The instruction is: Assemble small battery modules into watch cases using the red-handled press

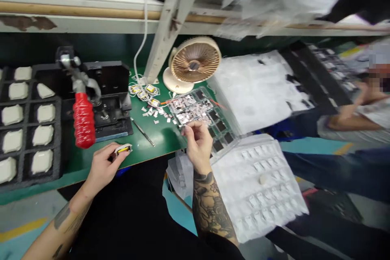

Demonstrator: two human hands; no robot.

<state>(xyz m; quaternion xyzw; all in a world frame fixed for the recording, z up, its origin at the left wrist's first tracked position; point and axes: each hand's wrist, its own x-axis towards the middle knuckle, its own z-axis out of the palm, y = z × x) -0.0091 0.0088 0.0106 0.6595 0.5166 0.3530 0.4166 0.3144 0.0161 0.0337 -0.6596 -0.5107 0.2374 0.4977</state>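
Observation:
Pinched between the thumb and fingers of my left hand [103, 166] is a small white-cased part with a yellow inside [123, 150], just over the table's front edge. My right hand [198, 144] has its thumb and fingertips pressed together at the front of a clear compartment tray [233, 140]. Whatever those fingertips hold is too small to make out. Many small whitish pieces [195, 111] lie heaped in the tray, and more are scattered on the green tabletop [164, 142] to its left. Several similar yellow-and-white parts [150, 88] sit behind the scattered pieces.
A black clamp fixture with a red handle [84, 120] stands left, beside a black tray [57, 130] of cream-coloured cases. Tweezers [142, 131] lie mid-table; a fan [195, 63] stands behind. White moulded sheets [258, 89] are at right. Another person's arm [344, 122] shows far right.

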